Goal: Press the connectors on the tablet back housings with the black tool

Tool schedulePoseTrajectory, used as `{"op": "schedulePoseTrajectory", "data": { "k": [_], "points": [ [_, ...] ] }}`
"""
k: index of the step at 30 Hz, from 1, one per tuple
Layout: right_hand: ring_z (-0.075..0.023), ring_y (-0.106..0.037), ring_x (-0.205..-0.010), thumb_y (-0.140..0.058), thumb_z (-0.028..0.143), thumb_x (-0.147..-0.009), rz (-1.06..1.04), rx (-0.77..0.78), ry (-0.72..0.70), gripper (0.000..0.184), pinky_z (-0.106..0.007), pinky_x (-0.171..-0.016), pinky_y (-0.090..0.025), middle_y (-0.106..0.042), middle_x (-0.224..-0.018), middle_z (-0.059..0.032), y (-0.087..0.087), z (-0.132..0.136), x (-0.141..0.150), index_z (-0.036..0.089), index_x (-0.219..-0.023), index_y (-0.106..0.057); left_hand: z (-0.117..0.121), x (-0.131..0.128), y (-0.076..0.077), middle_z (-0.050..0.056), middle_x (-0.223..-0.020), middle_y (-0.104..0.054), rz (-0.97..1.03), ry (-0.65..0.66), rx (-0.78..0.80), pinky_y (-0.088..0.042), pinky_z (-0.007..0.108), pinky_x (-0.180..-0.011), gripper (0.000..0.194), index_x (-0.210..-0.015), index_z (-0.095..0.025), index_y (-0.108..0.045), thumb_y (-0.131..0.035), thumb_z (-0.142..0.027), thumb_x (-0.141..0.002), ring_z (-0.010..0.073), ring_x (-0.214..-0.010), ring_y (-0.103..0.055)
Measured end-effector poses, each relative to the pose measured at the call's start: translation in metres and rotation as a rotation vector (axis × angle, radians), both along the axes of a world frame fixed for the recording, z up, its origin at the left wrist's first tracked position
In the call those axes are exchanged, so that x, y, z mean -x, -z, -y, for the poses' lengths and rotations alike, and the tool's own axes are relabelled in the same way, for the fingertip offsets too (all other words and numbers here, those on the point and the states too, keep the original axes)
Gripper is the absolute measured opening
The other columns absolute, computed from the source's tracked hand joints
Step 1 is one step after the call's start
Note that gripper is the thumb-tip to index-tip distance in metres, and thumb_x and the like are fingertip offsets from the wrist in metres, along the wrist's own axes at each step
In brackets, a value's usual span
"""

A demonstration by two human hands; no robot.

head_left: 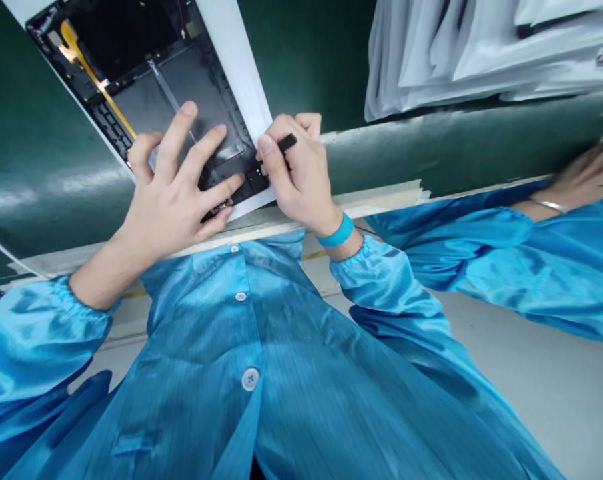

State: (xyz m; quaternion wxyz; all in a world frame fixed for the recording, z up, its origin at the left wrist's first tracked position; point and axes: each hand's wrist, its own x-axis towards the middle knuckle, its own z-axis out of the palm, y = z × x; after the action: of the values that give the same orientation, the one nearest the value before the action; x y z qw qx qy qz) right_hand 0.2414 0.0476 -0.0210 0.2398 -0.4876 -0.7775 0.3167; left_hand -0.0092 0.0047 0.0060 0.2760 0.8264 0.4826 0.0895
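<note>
Bench: green mat (41,173), your opened tablet (171,80) lying far left; stiff yet fragile, so hold its edges.
Left hand (174,193): spread, pressed onto it.
Right hand (301,183): pinching a black tool (287,142), seemingly a pry tool.

Blk tablet (181,87), yellow flex (99,87), blue ESD smock (301,400)

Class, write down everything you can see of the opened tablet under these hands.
The opened tablet lies at a slant on a white sheet, its black interior exposed: dark flat panels, a ribbed frame edge, a thin metallic strip and a yellow flex cable. The left hand spreads over its lower part, fingertips on it; the right hand, pinching a small black tool, is at its lower corner.
</note>
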Motion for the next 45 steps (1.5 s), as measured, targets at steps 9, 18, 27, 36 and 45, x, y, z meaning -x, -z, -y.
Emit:
{"op": "schedulePoseTrajectory", "data": {
  "k": [9, 18, 27, 36, 45],
  "points": [
    [-0.0274, -0.066, -0.101, -0.017, 0.072, -0.117, -0.137, 0.044, -0.063, 0.062, -0.054, -0.117, -0.051, -0.070, -0.095, -0.0061, -0.001, -0.002, 0.003, 0.031, -0.097, -0.059, 0.003, 0.005, 0.005, -0.006, -0.184, -0.045, 0.013, -0.007, -0.016, -0.013, 0.094, -0.132, 0.043, -0.150, -0.048, -0.073, -0.065, -0.052, -0.108, 0.0530, -0.179, -0.013],
    [-0.0282, -0.067, -0.097, -0.021, 0.075, -0.115, -0.162, 0.030, -0.062, 0.059, -0.055, -0.114, -0.052, -0.067, -0.088, -0.0050, 0.001, -0.003, 0.002, 0.032, -0.093, -0.054, 0.004, 0.003, 0.005, -0.004, -0.186, -0.041, 0.000, -0.006, -0.056, -0.019, 0.092, -0.133, 0.044, -0.151, -0.043, -0.074, -0.066, -0.048, -0.109, 0.0508, -0.180, -0.015],
    [-0.0288, -0.066, -0.108, -0.017, 0.068, -0.118, -0.024, -0.043, -0.189, 0.061, -0.061, -0.116, -0.050, -0.075, -0.099, -0.0067, 0.006, -0.003, 0.008, 0.030, -0.103, -0.062, -0.001, -0.002, -0.003, 0.000, -0.187, -0.040, -0.056, -0.008, 0.019, -0.025, 0.092, -0.128, 0.045, -0.151, -0.040, -0.074, -0.059, -0.054, -0.111, 0.0518, -0.179, -0.017],
    [-0.0255, -0.064, -0.095, -0.021, 0.070, -0.118, -0.164, -0.012, 0.007, 0.056, -0.048, -0.106, -0.057, -0.068, -0.092, -0.0056, 0.001, -0.002, 0.001, 0.031, -0.093, -0.052, 0.001, 0.004, 0.009, -0.001, -0.184, -0.045, 0.009, -0.019, -0.041, -0.024, 0.090, -0.129, 0.042, -0.146, -0.041, -0.077, -0.062, -0.055, -0.109, 0.0517, -0.178, -0.019],
    [-0.0274, -0.067, -0.096, -0.018, 0.071, -0.117, -0.127, -0.016, -0.065, 0.058, -0.054, -0.111, -0.056, -0.071, -0.094, -0.0062, 0.002, -0.003, 0.004, 0.031, -0.093, -0.052, -0.002, 0.002, 0.005, -0.004, -0.183, -0.047, 0.041, -0.045, 0.039, -0.016, 0.087, -0.134, 0.042, -0.144, -0.044, -0.078, -0.065, -0.059, -0.107, 0.0514, -0.179, -0.015]
  ]
}}
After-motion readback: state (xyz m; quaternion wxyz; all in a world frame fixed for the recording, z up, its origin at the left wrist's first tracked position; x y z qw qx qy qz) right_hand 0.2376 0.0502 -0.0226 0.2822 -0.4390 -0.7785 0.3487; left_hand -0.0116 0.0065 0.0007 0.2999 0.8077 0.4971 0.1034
